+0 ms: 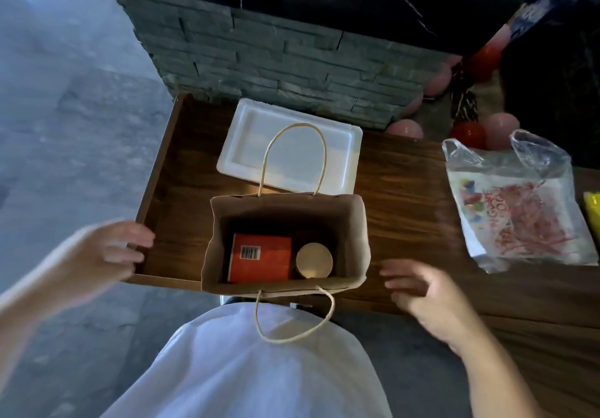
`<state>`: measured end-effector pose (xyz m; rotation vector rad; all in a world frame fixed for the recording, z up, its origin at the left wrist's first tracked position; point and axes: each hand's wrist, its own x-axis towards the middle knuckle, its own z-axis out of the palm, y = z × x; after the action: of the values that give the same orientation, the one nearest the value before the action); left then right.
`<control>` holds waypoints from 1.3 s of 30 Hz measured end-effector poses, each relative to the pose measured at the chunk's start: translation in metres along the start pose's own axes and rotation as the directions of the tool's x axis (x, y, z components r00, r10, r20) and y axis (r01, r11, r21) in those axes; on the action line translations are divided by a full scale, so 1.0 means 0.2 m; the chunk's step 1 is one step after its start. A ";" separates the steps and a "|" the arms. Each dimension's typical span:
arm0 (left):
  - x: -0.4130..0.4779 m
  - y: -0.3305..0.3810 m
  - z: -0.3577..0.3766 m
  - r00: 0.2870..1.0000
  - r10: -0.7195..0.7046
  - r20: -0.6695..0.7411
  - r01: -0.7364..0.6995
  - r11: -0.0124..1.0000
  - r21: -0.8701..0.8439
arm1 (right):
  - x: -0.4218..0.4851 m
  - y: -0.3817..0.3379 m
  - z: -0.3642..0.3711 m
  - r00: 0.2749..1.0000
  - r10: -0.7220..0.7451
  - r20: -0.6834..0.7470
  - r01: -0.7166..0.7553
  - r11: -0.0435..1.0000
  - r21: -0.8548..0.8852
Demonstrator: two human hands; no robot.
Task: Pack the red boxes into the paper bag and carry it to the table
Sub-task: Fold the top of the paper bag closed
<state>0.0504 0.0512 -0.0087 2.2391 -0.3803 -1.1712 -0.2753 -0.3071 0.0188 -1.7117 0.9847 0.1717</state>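
A brown paper bag (355,239) stands open and upright at the near edge of a wooden table (406,210). Inside it lies a red box (259,258) with a barcode facing up, and beside it on the right a round tan lid or cup (314,261). The bag's two twine handles are free, one arching up at the back, one hanging over the front. My left hand (107,255) hovers left of the bag near the table's corner, fingers spread, holding nothing. My right hand (422,291) hovers right of the bag, fingers apart, also holding nothing.
A white foam tray (240,145) lies behind the bag. A clear plastic bag with colourful print (519,210) sits at the right. A stone-faced wall (276,57) rises behind the table, with pink and red balloons (470,132) at its right. Grey floor lies left.
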 end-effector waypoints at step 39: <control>0.15 0.35 0.52 0.891 0.160 -0.424 -0.371 0.796 -0.478 | 0.37 -0.10 0.37 0.948 -0.170 -0.269 0.234 0.945 0.229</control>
<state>-0.0161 -0.0555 -0.0320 1.7586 -0.1712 -0.5872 -0.1880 -0.2810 -0.0371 -1.6033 0.9543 -0.3013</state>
